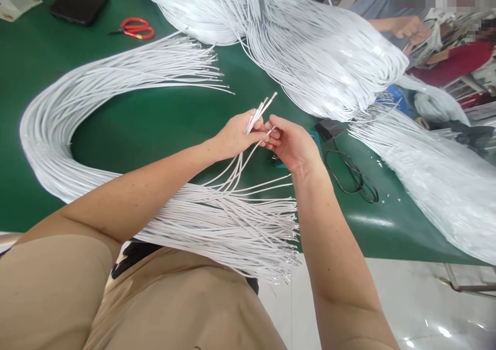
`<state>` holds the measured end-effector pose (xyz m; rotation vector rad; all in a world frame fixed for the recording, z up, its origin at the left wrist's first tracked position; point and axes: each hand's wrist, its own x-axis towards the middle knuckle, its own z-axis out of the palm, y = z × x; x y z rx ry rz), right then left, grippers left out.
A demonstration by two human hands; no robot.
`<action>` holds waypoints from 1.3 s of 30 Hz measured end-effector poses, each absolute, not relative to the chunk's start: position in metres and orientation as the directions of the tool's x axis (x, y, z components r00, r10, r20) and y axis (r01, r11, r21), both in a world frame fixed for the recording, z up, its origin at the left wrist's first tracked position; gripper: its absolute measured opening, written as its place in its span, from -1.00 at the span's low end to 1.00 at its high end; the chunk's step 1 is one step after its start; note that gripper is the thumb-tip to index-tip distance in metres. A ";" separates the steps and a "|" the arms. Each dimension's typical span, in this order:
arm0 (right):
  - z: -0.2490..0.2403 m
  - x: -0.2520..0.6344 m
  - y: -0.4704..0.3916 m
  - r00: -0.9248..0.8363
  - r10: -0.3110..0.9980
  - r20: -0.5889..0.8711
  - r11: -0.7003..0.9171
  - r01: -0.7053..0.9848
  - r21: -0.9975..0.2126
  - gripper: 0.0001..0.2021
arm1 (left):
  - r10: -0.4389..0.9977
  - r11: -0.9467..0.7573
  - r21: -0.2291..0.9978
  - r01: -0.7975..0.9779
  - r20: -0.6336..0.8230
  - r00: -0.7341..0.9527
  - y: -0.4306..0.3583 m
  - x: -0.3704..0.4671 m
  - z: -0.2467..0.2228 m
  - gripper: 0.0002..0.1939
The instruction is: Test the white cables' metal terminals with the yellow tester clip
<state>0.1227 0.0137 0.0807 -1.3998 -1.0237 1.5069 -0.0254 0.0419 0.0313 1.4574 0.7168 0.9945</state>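
Beige shirt [178, 298] of yours is nearest, at the near edge of the green worktop [155, 127]. Above the worktop, your left hand [234, 135] is closed around a few white wires [250, 123], which stand out between its thumb and fingers with their tips upward. Your right hand [292, 143] is just beside it, with the fingers curled and partly open. Its fingertips are at the end of one wire, but you cannot tell if they grip it.

The held wires rise from the lower side of a long wire bundle [50, 127], which lies on the worktop in a U shape. This lower side passes under your left forearm, and its loose ends are near your right forearm. Beyond the upper side lie the red-handled scissors [137, 28] and a black case [79, 3]. A big heap of white wires [318, 45] is in front of you, and a thin black cable [351, 177] is coiled to the right. At the far right, another person's hands [406, 27] are near some wires.
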 end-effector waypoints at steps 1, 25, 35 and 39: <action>0.080 0.123 0.013 -0.057 0.942 -0.331 -0.334 -0.054 -0.941 -0.67 | 0.877 -0.153 0.984 -0.092 0.178 0.446 0.042 -0.026 0.032 -0.71; 0.051 0.109 0.005 0.073 0.931 0.358 0.087 0.907 -0.412 -0.74 | 0.808 0.461 0.844 -0.273 -0.273 0.522 0.048 -0.026 0.034 -0.68; 0.042 0.143 0.023 -0.177 0.983 0.044 0.178 0.984 -0.013 -0.81 | 0.882 0.196 0.974 0.112 -0.225 0.414 0.063 -0.029 0.002 -0.61; 0.043 0.148 0.024 -0.217 0.976 -0.029 0.218 0.975 0.038 -0.77 | 0.888 0.139 0.971 0.195 -0.209 0.408 0.065 -0.029 -0.002 -0.62</action>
